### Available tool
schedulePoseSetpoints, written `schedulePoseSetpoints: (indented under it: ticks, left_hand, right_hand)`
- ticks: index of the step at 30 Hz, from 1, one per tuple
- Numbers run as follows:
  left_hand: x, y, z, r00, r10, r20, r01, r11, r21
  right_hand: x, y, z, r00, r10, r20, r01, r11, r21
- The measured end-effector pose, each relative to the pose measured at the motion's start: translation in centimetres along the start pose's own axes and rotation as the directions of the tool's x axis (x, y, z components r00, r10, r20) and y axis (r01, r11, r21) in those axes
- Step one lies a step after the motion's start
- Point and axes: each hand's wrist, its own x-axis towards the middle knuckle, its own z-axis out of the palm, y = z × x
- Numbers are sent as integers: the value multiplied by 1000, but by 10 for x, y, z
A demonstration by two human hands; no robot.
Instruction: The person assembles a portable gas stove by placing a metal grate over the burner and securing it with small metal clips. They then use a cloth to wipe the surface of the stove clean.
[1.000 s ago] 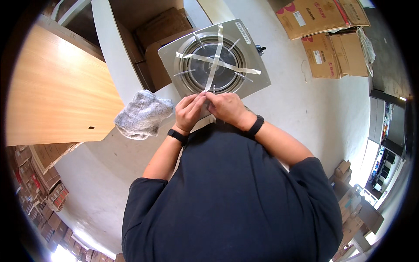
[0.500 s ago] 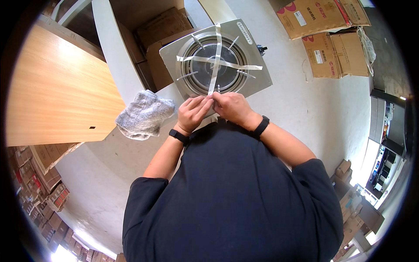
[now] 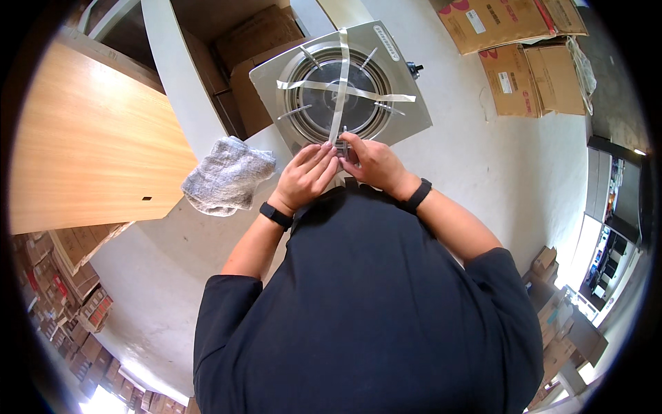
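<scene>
Hands (image 3: 338, 165) nearer tape-crossed steel burner (image 3: 341, 86)

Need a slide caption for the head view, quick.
Left hand and right hand pinch clear tape strip on square steel gas stove, beside grey cloth.

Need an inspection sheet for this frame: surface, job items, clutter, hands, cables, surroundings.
Surface: pale worktop, curved edge, wooden board to the left.
Job's things: square steel gas stove with round burner; strips of tape crossed over the burner, one strip running down to the hands.
Clutter: crumpled grey cloth left of the hands.
Hands: left hand and right hand meet at the stove's near edge, pinching a small dark item at the tape's end; a dark band on each wrist.
Cables: nothing seen.
Surroundings: cardboard boxes on the floor to the right, more boxes under the worktop, stacked goods lower left.
</scene>
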Motion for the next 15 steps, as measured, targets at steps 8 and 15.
schedulePoseSetpoints:
  ticks: [8,15]
  left_hand:
    - [8,-12,-18,1000,19,3,-18,998,-57]
    - [0,-2,8,1000,18,19,-17,999,-31]
  right_hand:
    - [0,-3,0,999,19,-37,-18,1000,11]
    - [0,-1,4,999,29,-42,-30,999,-31]
